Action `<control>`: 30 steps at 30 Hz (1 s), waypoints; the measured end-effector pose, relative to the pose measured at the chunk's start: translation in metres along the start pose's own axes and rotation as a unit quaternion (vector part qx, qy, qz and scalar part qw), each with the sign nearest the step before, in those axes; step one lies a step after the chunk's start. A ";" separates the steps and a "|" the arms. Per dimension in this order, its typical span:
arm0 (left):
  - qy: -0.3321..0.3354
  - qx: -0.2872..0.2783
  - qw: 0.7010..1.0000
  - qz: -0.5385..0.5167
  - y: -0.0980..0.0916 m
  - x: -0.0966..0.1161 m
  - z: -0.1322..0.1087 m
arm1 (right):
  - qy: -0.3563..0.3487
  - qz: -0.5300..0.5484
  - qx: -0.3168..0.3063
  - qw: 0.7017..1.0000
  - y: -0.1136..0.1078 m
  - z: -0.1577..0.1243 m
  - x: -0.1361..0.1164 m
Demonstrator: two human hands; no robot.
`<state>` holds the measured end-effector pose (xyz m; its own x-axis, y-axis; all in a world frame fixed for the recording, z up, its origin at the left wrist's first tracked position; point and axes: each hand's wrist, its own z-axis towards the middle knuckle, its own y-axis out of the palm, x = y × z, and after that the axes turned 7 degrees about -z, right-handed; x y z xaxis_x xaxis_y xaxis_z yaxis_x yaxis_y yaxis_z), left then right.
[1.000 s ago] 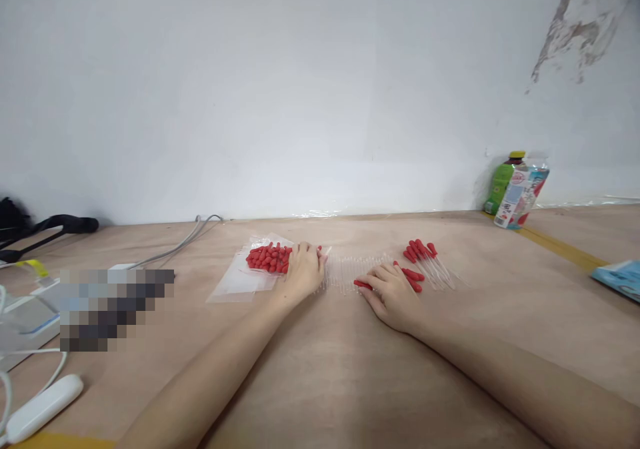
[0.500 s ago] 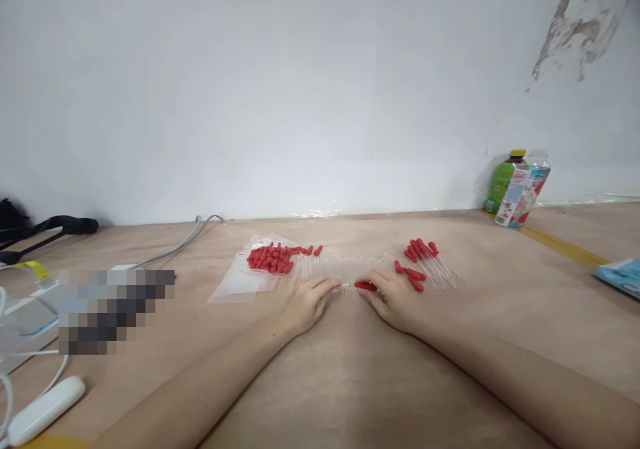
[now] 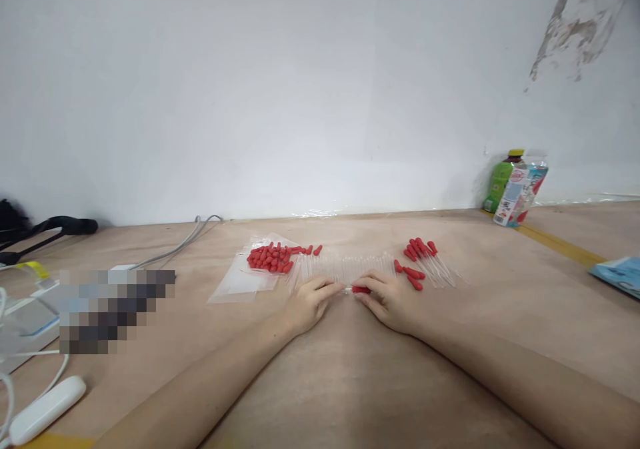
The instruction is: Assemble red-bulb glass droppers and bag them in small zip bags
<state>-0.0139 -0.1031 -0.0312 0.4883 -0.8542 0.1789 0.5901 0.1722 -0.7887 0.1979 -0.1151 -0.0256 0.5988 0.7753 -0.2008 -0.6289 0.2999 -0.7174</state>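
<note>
My left hand (image 3: 309, 303) is closed in a pinch on a clear glass dropper tube (image 3: 348, 291), most of it hidden by the fingers. In the fingertips of my right hand (image 3: 395, 300) is a red rubber dropper bulb (image 3: 361, 289), lying in line with the tube's end. The two meet or nearly touch; whether the tube is inside the bulb I cannot tell. Just behind both hands lies a row of clear glass tubes (image 3: 345, 267). A heap of red bulbs (image 3: 270, 259) is on the left, and several droppers with red bulbs (image 3: 423, 249) lie on the right.
Clear plastic bags (image 3: 233, 287) lie under the red heap. A few red bulbs (image 3: 414, 274) rest right of my right hand. Far right stand two bottles (image 3: 515, 192) and a blue packet (image 3: 620, 275). A grey cable (image 3: 187, 239) and a white device (image 3: 47, 409) are on the left.
My right hand has shifted slightly left with the red bulb, closing the gap to my left hand. The bulb now sits against or very near the tube's end.
</note>
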 end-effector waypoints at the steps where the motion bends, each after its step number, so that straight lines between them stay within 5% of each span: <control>1: 0.004 0.001 1.000 -0.002 0.000 -0.001 -0.001 | -0.001 -0.002 0.000 1.000 0.000 0.000 0.000; 19: 0.048 0.000 0.999 -0.003 0.002 -0.002 0.000 | -0.054 0.018 0.009 0.998 -0.003 0.000 0.000; 30: 0.055 -0.016 0.993 0.104 0.003 0.005 0.001 | -0.024 -0.026 0.004 0.999 0.002 0.001 0.000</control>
<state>-0.0089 -0.1061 -0.0323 0.5234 -0.8505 -0.0524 0.4624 0.3352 -0.8208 0.1960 -0.1135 -0.0267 0.6066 0.7844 -0.1297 -0.6013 0.3458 -0.7204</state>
